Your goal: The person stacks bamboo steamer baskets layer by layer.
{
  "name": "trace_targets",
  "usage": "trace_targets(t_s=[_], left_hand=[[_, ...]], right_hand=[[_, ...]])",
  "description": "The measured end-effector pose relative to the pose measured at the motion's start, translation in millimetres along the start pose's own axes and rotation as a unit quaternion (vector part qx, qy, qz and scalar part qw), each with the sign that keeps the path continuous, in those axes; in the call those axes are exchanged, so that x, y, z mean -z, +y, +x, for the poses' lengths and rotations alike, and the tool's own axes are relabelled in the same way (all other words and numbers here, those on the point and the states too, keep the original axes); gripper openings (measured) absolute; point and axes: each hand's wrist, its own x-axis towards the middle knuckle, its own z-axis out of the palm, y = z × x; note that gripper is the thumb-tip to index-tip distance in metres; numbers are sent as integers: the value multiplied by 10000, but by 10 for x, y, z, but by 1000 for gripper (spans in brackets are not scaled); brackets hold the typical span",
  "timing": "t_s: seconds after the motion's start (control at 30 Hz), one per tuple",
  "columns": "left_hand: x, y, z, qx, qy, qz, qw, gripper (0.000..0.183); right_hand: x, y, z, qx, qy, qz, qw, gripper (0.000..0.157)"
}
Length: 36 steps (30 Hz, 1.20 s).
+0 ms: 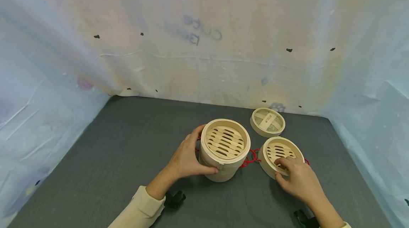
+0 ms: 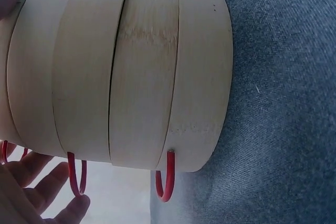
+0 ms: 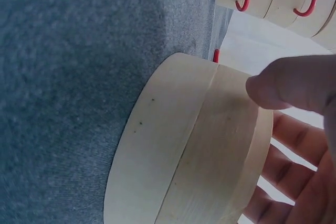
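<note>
A stack of bamboo steamer baskets stands on the dark cloth, its slatted top level facing up. My left hand holds the upper part of this stack, thumb across the front and fingers round the left side. In the left wrist view, fingers lie beside the red side loops. To the right sits a single slatted steamer basket. My right hand grips its near rim, thumb outside and fingertips over the edge. Part of that basket is hidden behind the hand.
Behind the single basket lies a round bamboo lid with a crossed strip on top. Red loops stick out between the stack and the single basket. A pale plastic sheet hangs along the back and sides of the grey table surface.
</note>
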Motion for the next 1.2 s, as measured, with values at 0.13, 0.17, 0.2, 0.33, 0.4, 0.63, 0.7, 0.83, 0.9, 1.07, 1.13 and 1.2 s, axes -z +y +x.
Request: trace_targets(t_s=[0.13, 0.17, 0.2, 0.33, 0.4, 0.63, 0.7, 0.83, 0.9, 1.07, 1.13, 1.2], left_hand=[[1, -3, 5, 23, 35, -28, 10000, 120], [2, -4, 8, 15, 41, -28, 10000, 120], [4, -5, 10, 14, 42, -19, 10000, 119], [10, -7, 14, -56, 39, 42, 10000, 120], [10, -9, 15, -112, 18, 66, 9999, 123], [-13, -23, 29, -270, 15, 207, 9994, 128], [-19, -24, 35, -306, 71, 288, 9991, 127], [-28, -18, 48, -354, 158, 434, 9983, 126], [-32, -21, 54, -385, 183, 487, 9979, 126], [-35, -46, 49, -449, 235, 561, 9971, 127], [-34, -49, 42, -446, 248, 564, 9971, 126], [-33, -47, 34, -414, 251, 559, 9973, 125]], right_hand=[[-5, 3, -5, 85, 67, 16, 9999, 29], [-7, 4, -5, 116, 83, 17, 9999, 30], [-10, 5, -6, 149, 102, 15, 9998, 30], [-17, 6, -7, 300, 224, 10, 9993, 29], [-17, 3, -8, 364, 294, 15, 9989, 28], [-11, 7, -16, 369, 396, 93, 9985, 28], [-12, 8, -18, 350, 385, 100, 9986, 28], [-16, 10, -21, 327, 379, 90, 9987, 28], [-17, 9, -22, 307, 373, 75, 9988, 28], [-14, 9, -20, 245, 450, 64, 9987, 27], [-11, 13, -17, 238, 535, 83, 9983, 26], [-7, 17, -14, 268, 637, 114, 9975, 26]])
